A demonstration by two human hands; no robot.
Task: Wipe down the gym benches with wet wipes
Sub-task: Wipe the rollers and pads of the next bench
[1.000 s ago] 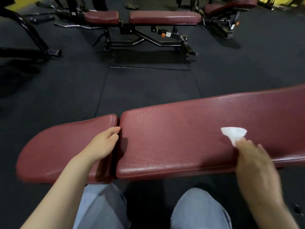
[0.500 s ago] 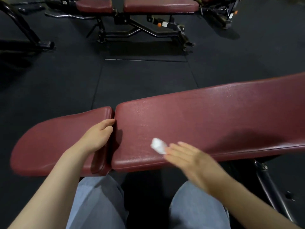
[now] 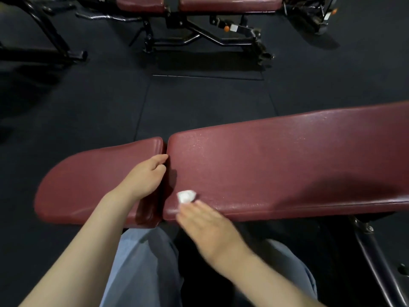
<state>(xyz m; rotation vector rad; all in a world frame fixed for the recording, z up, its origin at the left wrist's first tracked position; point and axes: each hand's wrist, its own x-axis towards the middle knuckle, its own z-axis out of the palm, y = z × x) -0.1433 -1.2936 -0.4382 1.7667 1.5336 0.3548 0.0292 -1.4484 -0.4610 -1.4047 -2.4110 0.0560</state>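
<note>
Maroon pads (image 3: 287,165), two; one white wipe (image 3: 186,196); two hands.

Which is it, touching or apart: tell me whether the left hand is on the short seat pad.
Touching. The head view shows the left hand resting on the short seat pad, fingers curled over its edge at the gap beside the long back pad.

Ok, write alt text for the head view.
A person's right hand presses a crumpled white wipe onto a maroon bench pad, near its left end. Their left hand grips the edge of the neighbouring seat pad. Another bench stands behind on the dark floor.
</note>
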